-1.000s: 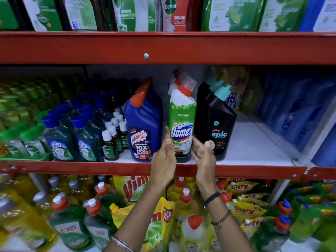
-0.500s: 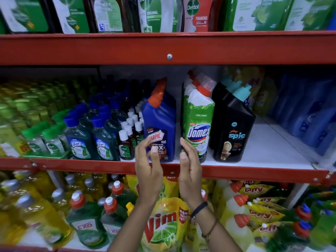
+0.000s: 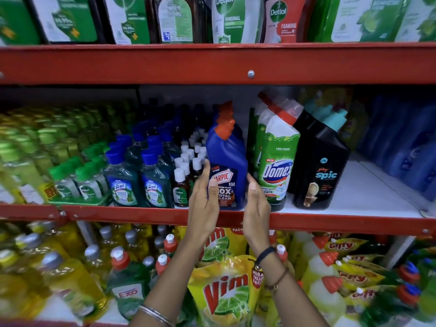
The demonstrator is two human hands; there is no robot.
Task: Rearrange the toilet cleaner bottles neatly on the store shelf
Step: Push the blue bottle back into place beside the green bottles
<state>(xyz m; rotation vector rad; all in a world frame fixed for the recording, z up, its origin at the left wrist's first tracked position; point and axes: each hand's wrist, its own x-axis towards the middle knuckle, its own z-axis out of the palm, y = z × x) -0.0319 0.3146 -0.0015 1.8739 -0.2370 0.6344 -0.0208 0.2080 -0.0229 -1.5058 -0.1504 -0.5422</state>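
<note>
A blue Harpic toilet cleaner bottle (image 3: 230,156) with an orange cap stands upright at the front of the middle shelf (image 3: 354,223), with more of its kind lined up behind it. My left hand (image 3: 203,204) grips its left side, thumb on the label. My right hand (image 3: 256,206) presses flat against its right side. Just to the right stands a green and white Domex bottle (image 3: 276,161), then a black Spic bottle (image 3: 320,166) with a teal cap, each heading its own row.
Small brown Dettol bottles (image 3: 181,185) and blue-capped Lizol bottles (image 3: 122,182) crowd the shelf left of the Harpic. Blue bottles (image 3: 401,147) fill the far right. The red upper shelf beam (image 3: 212,64) hangs close above. Vim pouches (image 3: 226,291) sit below.
Both hands left the Domex bottle, moved left and closed around the Harpic bottle. The camera view has shifted left as well.
</note>
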